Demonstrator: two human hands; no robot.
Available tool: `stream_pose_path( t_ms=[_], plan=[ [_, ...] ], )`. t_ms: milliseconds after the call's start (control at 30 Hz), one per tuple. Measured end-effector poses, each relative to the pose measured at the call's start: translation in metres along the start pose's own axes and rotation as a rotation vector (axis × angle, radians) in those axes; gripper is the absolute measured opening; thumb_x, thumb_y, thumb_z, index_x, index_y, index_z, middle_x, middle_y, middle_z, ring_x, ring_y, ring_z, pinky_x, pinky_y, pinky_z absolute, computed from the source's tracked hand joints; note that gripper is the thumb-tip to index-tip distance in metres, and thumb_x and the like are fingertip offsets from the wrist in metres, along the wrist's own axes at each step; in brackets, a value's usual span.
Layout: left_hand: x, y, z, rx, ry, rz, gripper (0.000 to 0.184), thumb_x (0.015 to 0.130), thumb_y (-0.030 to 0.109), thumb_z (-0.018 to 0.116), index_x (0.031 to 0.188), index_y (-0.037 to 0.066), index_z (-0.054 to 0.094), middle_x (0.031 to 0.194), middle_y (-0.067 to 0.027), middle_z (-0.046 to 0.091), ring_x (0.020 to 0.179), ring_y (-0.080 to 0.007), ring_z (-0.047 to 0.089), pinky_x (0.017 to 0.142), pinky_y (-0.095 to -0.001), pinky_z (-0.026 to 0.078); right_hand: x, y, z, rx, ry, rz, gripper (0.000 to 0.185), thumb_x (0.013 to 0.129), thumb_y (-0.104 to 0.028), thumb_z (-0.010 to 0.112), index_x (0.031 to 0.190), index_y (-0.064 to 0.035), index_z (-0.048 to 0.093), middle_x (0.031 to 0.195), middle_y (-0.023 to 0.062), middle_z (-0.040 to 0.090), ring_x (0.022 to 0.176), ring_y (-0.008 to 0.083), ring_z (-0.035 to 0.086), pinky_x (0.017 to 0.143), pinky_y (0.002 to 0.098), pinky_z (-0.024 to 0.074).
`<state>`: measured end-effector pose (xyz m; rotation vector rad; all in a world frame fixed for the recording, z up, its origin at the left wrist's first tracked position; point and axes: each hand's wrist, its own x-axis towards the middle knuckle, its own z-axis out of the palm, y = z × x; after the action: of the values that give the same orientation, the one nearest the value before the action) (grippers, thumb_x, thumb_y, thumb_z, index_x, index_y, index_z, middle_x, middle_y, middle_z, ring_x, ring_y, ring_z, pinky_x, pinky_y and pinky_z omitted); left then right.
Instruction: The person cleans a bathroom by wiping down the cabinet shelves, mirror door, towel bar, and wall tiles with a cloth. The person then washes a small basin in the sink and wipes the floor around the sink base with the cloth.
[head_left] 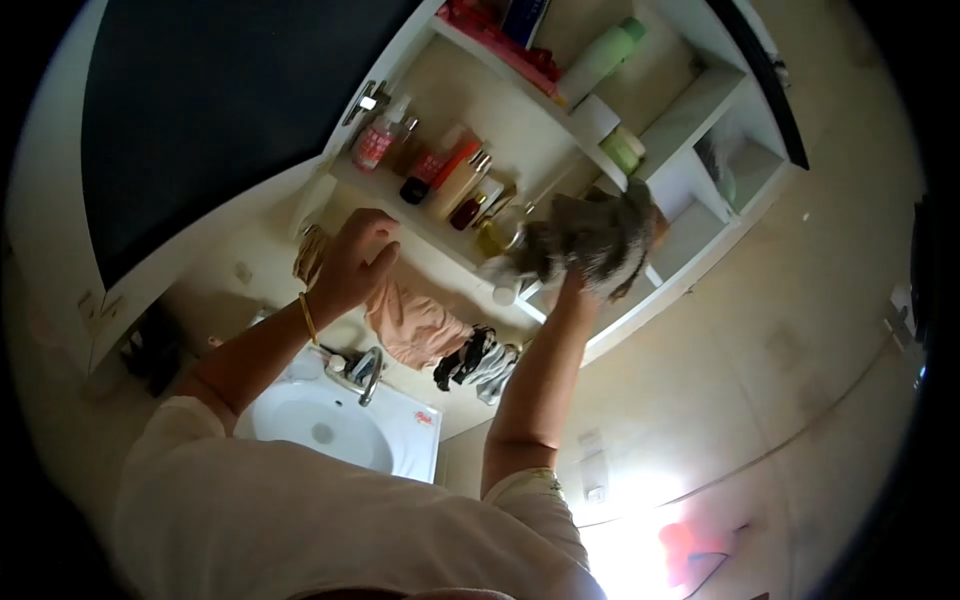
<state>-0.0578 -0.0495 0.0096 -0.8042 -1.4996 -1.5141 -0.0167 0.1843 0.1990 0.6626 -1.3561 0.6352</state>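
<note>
I have the grey cloth (612, 240) draped over my right hand (582, 277) at the open cabinet (690, 112), just right of a yellow bottle (490, 240) — fingers covered, so I can't tell whether they grip. My left hand (360, 258) hangs loosely curled — thumb apart from fingers — near the lower shelf (400, 211).
</note>
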Motion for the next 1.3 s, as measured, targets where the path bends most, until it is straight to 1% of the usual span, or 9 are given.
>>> stream_pose_path(
  t_ms=[133, 233, 367, 667, 767, 867, 967, 1133, 1300],
  plan=[
    [0.011, 0.017, 0.0, 0.003, -0.061, -0.084, 0.028, 0.081, 0.002, 0.06, 0.108, 0.003, 0.051, 0.104, -0.0114, 0.053, 0.094, -0.0217, 0.055, 0.085, -0.0339, 0.045, 0.046, 0.023, -0.011, -0.69, -0.144, 0.048, 0.016, 0.071, -0.02, 0.063, 0.072, -0.0038, 0.064, 0.06, 0.0124, 0.059, 0.053, 0.0273, 0.057, 0.053, 0.0388, 0.0466],
    [0.017, 0.018, 0.007, -0.016, -0.021, -0.006, 0.028, 0.08, 0.007, 0.063, 0.106, 0.004, 0.053, 0.1, -0.0115, 0.053, 0.089, -0.024, 0.057, 0.079, -0.0342, 0.047, 0.044, 0.034, 0.003, -0.699, -0.126, 0.243, 0.019, 0.067, -0.021, 0.063, 0.078, -0.0066, 0.068, 0.064, 0.0153, 0.06, 0.058, 0.0314, 0.058, 0.056, 0.0402, 0.0459],
    [0.021, 0.03, 0.02, -0.12, -0.111, -0.137, 0.027, 0.085, 0.009, 0.06, 0.11, 0.004, 0.052, 0.102, -0.0085, 0.054, 0.093, -0.0194, 0.056, 0.084, -0.033, 0.045, 0.035, 0.02, 0.019, -0.902, -0.23, -0.094, 0.029, 0.069, -0.02, 0.063, 0.095, -0.0099, 0.068, 0.091, 0.0167, 0.061, 0.087, 0.0316, 0.055, 0.077, 0.0409, 0.0427],
    [0.049, 0.089, 0.062, -1.55, -0.672, -0.615, 0.08, 0.087, 0.064, 0.039, 0.142, 0.007, 0.028, 0.138, -0.0102, 0.041, 0.122, -0.0207, 0.046, 0.103, -0.038, 0.037, 0.028, -0.023, -0.003, 0.937, -0.496, 0.72, 0.051, 0.077, -0.017, 0.071, 0.122, -0.0036, 0.05, 0.119, 0.0154, 0.055, 0.113, 0.0272, 0.051, 0.094, 0.036, 0.0443],
    [0.055, 0.102, 0.054, -1.958, -0.698, -0.653, 0.093, 0.079, 0.075, 0.037, 0.143, 0.008, 0.026, 0.139, -0.0124, 0.041, 0.123, -0.0225, 0.044, 0.104, -0.0401, 0.035, 0.045, -0.056, 0.009, -0.179, -0.859, -0.505, 0.046, 0.072, -0.022, 0.07, 0.113, -0.0052, 0.057, 0.108, 0.0154, 0.057, 0.103, 0.0304, 0.055, 0.087, 0.0372, 0.0474],
    [0.062, 0.112, 0.043, -2.012, -0.562, -0.811, 0.074, 0.086, 0.064, 0.043, 0.131, 0.005, 0.04, 0.123, -0.0125, 0.052, 0.112, -0.0238, 0.053, 0.098, -0.0398, 0.043, 0.039, -0.107, 0.019, -0.821, -1.087, -0.542, 0.041, 0.069, -0.03, 0.066, 0.102, -0.0065, 0.061, 0.096, 0.0125, 0.055, 0.093, 0.0317, 0.055, 0.079, 0.0388, 0.0476],
    [0.061, 0.115, 0.051, -1.729, -0.411, -0.784, 0.055, 0.089, 0.047, 0.055, 0.125, 0.008, 0.046, 0.122, -0.011, 0.053, 0.114, -0.0221, 0.051, 0.098, -0.0402, 0.043, 0.026, -0.095, 0.022, -0.697, -1.282, -0.353, 0.035, 0.074, -0.034, 0.06, 0.096, -0.0061, 0.061, 0.088, 0.0083, 0.053, 0.089, 0.0281, 0.054, 0.078, 0.0403, 0.0462],
    [0.07, 0.072, 0.053, -1.746, -0.255, -0.709, 0.03, 0.088, 0.014, 0.056, 0.115, 0.003, 0.051, 0.105, -0.01, 0.061, 0.098, -0.0201, 0.06, 0.085, -0.0345, 0.052, 0.058, -0.09, 0.004, 0.162, -1.379, 0.314, 0.066, 0.079, -0.021, 0.068, 0.138, -0.0116, 0.04, 0.139, 0.0172, 0.04, 0.128, 0.0304, 0.039, 0.104, 0.0402, 0.0316],
    [0.092, 0.121, 0.031, -1.753, -0.445, -0.402, 0.052, 0.095, 0.046, 0.038, 0.129, 0.007, 0.044, 0.123, -0.0075, 0.053, 0.117, -0.0196, 0.048, 0.099, -0.0395, 0.039, 0.034, -0.1, 0.019, -0.184, -0.991, -0.198, 0.062, 0.075, -0.005, 0.061, 0.134, -0.0115, 0.045, 0.138, 0.0162, 0.04, 0.129, 0.0326, 0.038, 0.106, 0.0413, 0.0301]
  ],
)
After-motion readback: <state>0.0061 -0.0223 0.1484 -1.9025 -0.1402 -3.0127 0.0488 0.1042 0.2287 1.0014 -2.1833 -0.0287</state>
